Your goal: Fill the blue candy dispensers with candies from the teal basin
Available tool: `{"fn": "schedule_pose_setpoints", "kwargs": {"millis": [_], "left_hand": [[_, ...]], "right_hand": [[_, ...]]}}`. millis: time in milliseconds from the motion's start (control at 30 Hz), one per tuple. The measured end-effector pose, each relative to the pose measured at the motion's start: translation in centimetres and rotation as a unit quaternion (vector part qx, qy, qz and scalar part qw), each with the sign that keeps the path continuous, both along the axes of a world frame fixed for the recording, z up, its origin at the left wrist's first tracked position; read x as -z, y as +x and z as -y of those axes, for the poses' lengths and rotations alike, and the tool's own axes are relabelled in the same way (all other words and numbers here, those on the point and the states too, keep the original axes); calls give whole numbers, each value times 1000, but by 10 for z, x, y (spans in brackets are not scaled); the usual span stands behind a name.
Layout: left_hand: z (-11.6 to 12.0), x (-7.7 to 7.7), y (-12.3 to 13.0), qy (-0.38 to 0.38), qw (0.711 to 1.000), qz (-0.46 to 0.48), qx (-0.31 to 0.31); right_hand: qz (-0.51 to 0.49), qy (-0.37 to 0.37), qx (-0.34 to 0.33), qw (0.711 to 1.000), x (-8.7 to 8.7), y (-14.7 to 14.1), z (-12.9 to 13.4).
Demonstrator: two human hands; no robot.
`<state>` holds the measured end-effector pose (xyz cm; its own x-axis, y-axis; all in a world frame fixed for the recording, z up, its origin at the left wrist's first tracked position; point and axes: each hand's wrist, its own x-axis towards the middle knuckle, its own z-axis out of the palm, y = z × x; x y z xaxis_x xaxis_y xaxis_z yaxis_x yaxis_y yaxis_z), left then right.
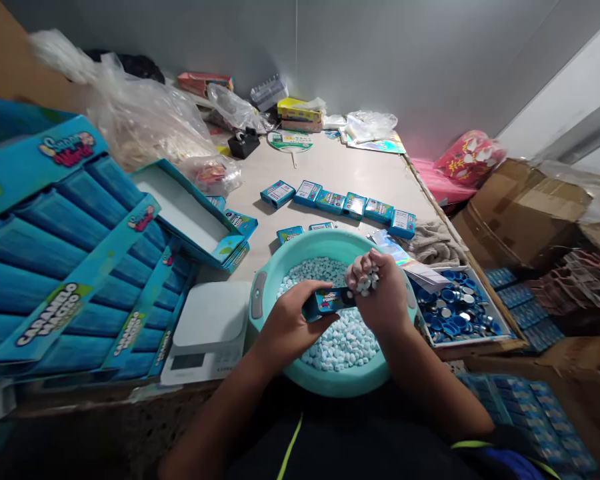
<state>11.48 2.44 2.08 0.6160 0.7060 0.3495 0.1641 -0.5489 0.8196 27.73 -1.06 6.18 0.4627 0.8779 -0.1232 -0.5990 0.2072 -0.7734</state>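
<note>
My left hand [295, 320] grips a small blue candy box [327, 301], tilted on its side over a turquoise basin [265, 333]. Pale blue and white candies [337, 340] fill much of the basin. At the right end of the box, my right hand [377, 287] is closed around a clump of the same candies, some showing between its fingers. The candies in that hand sit right beside the box's dark end. Part of the box is hidden by my left fingers.
A white scale [210, 320] stands left of the basin, beside stacked blue display cartons [75, 267]. Several small blue boxes [330, 201] lie in a row behind the basin. To the right are a tray of blue caps [455, 307], a grey cloth [433, 245] and cardboard boxes [510, 207].
</note>
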Motion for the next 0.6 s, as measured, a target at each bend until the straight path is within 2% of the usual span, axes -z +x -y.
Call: {"fn": "schedule_pose_setpoints", "kwargs": {"millis": [400,600], "left_hand": [[1,0,0,-11,1000,-12,18],[1,-3,1,-15,1000,-17,18]], "right_hand": [[55,-1,-37,998,7,1,11],[2,1,-53,999,5,3,10]]}}
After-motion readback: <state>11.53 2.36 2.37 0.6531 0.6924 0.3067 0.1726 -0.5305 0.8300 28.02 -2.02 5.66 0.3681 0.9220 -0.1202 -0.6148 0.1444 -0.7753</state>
